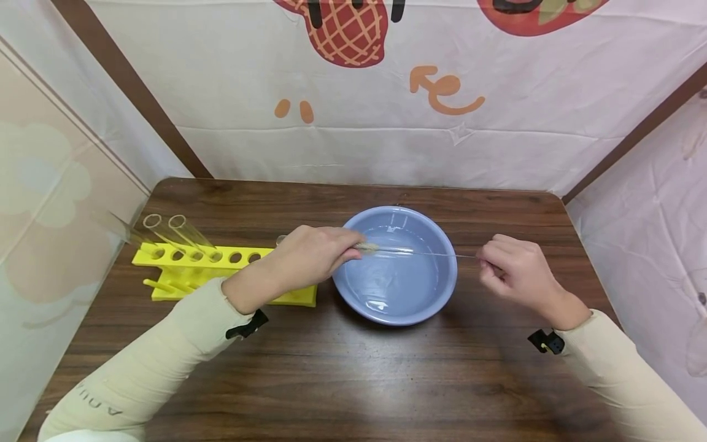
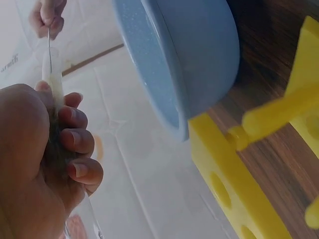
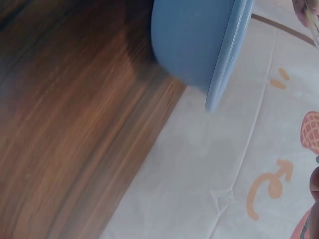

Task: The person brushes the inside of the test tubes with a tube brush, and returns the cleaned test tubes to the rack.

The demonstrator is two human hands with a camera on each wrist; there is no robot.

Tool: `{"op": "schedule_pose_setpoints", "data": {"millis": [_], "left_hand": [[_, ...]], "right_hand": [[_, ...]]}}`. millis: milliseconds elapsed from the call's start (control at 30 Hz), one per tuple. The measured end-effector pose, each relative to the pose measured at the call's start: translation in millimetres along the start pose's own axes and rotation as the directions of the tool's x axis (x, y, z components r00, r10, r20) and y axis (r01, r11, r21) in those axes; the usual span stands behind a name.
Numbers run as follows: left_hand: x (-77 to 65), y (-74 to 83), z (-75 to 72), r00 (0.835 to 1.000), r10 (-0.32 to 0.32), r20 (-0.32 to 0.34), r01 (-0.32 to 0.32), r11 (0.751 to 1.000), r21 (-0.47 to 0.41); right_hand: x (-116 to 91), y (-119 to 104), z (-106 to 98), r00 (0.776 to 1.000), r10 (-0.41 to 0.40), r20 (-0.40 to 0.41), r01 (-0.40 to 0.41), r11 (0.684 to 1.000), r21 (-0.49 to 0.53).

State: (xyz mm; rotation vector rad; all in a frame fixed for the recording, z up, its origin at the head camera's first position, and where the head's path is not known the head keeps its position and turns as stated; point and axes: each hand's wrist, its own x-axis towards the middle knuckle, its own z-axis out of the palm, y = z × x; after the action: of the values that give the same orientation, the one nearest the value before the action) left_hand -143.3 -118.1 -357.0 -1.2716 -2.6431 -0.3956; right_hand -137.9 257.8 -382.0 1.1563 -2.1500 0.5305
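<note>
Clearly, both ends held.
Left hand (image 1: 306,258) curls round a glass tube (image 2: 56,69) — right hand (image 1: 519,270) pinches the brush wire (image 1: 442,254) emerging from it.

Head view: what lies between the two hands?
From the left hand, a test tube, then a thin wire from its mouth to the right hand, partly over the basin, as the head view shows.

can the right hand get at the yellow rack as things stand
Probably not directly: the right hand holds the thin wire, and the blue basin and left hand lie between that hand and the yellow rack.
</note>
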Motion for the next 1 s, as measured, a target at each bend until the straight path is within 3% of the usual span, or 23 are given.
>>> {"op": "schedule_pose_setpoints", "data": {"millis": [400,1000], "left_hand": [[-7.2,-4.5,-2.8,1.000,-0.004,-0.023,0.005,1.000,0.008],[-14.3,-8.2,-7.1,0.999,-0.041,0.015,0.041,0.999,0.001]], "right_hand": [[9,-1,-13,0.976,-0.180,-0.122,0.161,0.976,-0.149],[-7,13,-23,0.972,-0.213,-0.098,0.186,0.954,-0.234]]}}
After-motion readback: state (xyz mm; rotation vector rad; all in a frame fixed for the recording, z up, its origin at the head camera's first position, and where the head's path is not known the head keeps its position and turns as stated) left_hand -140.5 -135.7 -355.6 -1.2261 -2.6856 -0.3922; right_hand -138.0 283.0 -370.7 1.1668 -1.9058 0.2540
